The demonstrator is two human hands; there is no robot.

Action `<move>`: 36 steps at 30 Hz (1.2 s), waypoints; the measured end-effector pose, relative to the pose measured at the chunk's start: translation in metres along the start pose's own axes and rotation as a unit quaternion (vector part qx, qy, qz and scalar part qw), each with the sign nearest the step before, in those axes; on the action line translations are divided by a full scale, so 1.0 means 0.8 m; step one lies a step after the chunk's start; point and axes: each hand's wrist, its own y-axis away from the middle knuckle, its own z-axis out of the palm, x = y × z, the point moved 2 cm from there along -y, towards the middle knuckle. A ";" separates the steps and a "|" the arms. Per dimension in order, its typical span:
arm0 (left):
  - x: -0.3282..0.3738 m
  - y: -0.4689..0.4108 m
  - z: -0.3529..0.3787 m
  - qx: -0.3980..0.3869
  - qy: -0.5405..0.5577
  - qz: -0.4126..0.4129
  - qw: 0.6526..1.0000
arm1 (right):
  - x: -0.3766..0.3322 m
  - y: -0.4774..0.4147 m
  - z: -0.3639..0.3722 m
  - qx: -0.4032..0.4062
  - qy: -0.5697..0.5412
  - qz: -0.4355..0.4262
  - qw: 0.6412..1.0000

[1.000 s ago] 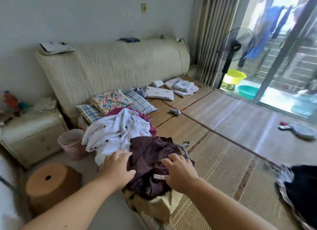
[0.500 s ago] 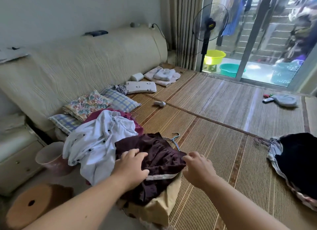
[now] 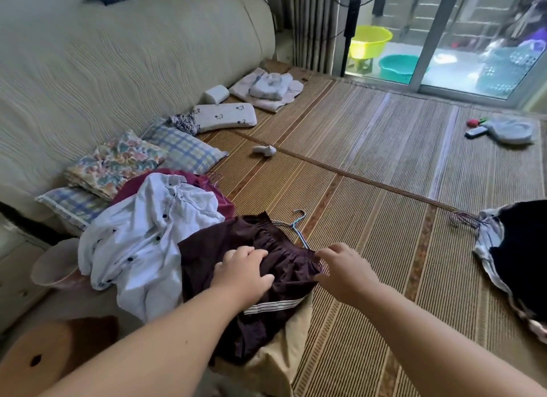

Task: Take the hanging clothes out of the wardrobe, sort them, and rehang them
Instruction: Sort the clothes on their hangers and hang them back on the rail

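- our left hand (image 3: 245, 269) lies on top of the dark maroon garment (image 3: 207, 257) with its fingers bent into the cloth. we cannot tell whether it grips or only presses.
- our right hand (image 3: 344, 268) is at the garment's right edge, fingers curled narrow and pinching the gathered cloth there.
- the dark maroon garment is crumpled at the near left edge of the bed mat (image 3: 384, 189), with a striped band showing near our left wrist.
- it lies over a tan garment (image 3: 281, 349) and touches the white shirt (image 3: 142, 242) on its left.
- the white shirt has dark buttons and covers most of a red garment (image 3: 189, 176).
- a wire hanger (image 3: 297, 229) pokes out from behind the maroon garment, its hook resting on the mat.
- a second heap, a black garment (image 3: 521, 248) over striped cloth, sits well apart at the right edge of the mat.
- pillows (image 3: 118, 159) lean against the headboard behind the clothes.
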 end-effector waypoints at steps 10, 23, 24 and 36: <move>-0.061 -0.117 0.070 -0.103 -0.044 0.063 0.992 | -0.011 -0.068 0.044 -0.021 -0.012 0.057 0.998; -0.174 -0.375 0.184 -0.126 -0.165 0.142 0.968 | 0.021 -0.287 0.227 -0.039 -0.107 0.237 0.965; -0.172 -0.401 0.193 -0.117 -0.164 0.148 0.968 | 0.031 -0.304 0.248 -0.039 -0.118 0.246 0.961; -0.101 -0.581 0.281 -0.120 -0.098 0.213 0.965 | 0.104 -0.434 0.333 -0.003 -0.068 0.366 0.928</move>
